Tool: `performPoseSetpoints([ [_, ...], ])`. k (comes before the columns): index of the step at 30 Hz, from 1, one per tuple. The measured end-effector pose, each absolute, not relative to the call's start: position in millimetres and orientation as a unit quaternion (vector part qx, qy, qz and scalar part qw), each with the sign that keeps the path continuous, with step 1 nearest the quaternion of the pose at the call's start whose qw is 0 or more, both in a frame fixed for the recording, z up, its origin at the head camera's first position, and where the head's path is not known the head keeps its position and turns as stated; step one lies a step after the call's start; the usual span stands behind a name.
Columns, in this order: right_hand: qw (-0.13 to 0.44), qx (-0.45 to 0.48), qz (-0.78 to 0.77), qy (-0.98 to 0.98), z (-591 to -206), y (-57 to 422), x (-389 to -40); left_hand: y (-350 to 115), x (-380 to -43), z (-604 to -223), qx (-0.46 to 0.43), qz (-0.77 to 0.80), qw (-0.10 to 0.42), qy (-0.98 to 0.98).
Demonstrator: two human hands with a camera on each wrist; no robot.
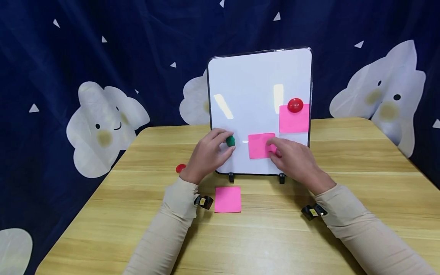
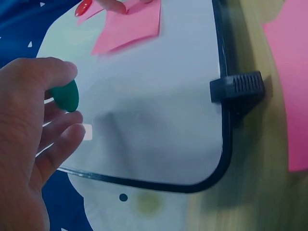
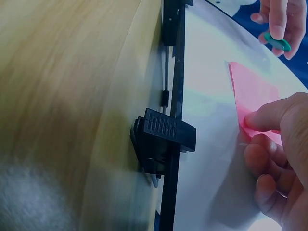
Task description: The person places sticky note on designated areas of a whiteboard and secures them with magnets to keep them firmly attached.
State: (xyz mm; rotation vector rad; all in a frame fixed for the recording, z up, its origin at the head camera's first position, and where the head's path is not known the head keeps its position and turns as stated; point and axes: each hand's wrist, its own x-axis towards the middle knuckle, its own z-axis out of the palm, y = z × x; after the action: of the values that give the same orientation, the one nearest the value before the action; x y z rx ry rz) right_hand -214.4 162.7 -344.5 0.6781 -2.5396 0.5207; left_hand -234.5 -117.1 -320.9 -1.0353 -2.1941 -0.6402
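Note:
My left hand (image 1: 210,153) pinches a round green magnet (image 1: 230,141) between thumb and fingers, in front of the lower left of a white board (image 1: 247,88). In the left wrist view the green magnet (image 2: 66,96) shows beside the fingertips. My right hand (image 1: 295,158) pinches a pink sticky note (image 1: 258,146) by its right edge, over the board's lower middle. The right wrist view shows the thumb on this note (image 3: 250,91). Higher on the board's right side, a red magnet (image 1: 295,105) sits on the top edge of another pink note (image 1: 293,122).
The board stands on black feet (image 1: 282,178) on a wooden table (image 1: 275,236). A third pink note (image 1: 228,199) lies on the table before it. Another red magnet (image 1: 180,168) lies by my left wrist, partly hidden. A dark blue curtain (image 1: 154,30) hangs behind.

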Motion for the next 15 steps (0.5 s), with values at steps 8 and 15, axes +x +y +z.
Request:
performPoseSetpoints([
  [8,0.228,0.243,0.192,-0.923,-344.4,163.0,-213.8,-106.4,-236.2,-319.3,-0.385,-0.246,0.314,-0.832],
  [15,0.226,0.241,0.191,-0.924,-343.9,162.7,-213.7,-97.9,-237.3,-319.6,-0.379,-0.241,0.319,-0.835],
])
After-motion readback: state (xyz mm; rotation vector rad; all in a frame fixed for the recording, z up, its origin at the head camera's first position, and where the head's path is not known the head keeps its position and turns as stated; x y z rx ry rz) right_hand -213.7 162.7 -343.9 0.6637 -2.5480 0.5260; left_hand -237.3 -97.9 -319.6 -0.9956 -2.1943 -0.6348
